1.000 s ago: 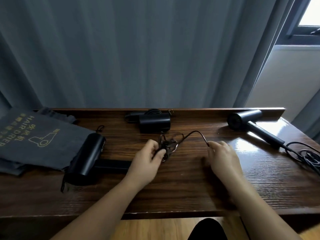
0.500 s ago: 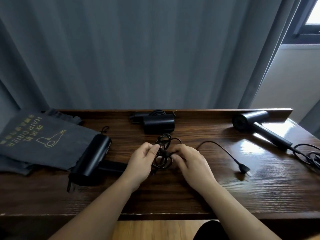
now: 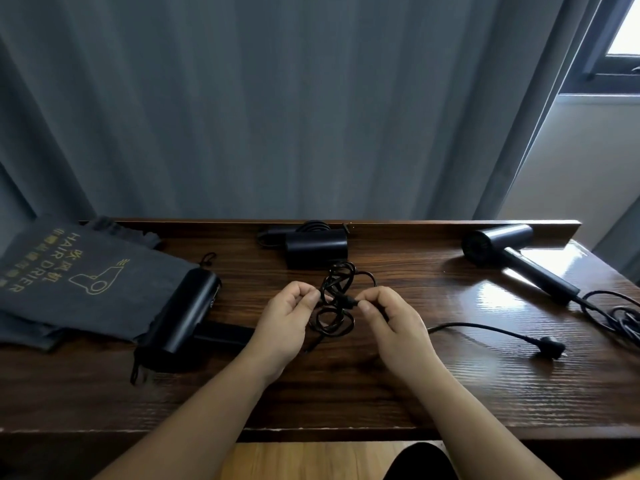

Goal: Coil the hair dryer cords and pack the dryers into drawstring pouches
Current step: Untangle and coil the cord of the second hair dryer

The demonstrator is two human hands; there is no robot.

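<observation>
1. Your left hand (image 3: 284, 323) pinches the coiled cord (image 3: 334, 301), grip closed on it.
2. Your right hand (image 3: 391, 323) pinches the same cord.
3. The coil hangs over the desk (image 3: 346, 393), just right of the nearest dryer (image 3: 183, 311).
4. A pouch (image 3: 69, 271) lies left of that dryer.

You worked at a dark wooden surface (image 3: 346, 393) set against a curtained wall, with daylight coming in from your right.

Behind the surface, heavy grey-blue curtains (image 3: 277, 109) hung in long vertical folds and filled most of your view. The surface showed a strong wood grain and had a low raised lip (image 3: 433, 224) along its far edge; its right end shone with a bright glare. At your upper right, a dark-framed window (image 3: 620, 46) let in pale light above a plain off-white wall (image 3: 581, 161). Below the near edge of the surface, you could see a strip of light wooden floor (image 3: 304, 462).
</observation>
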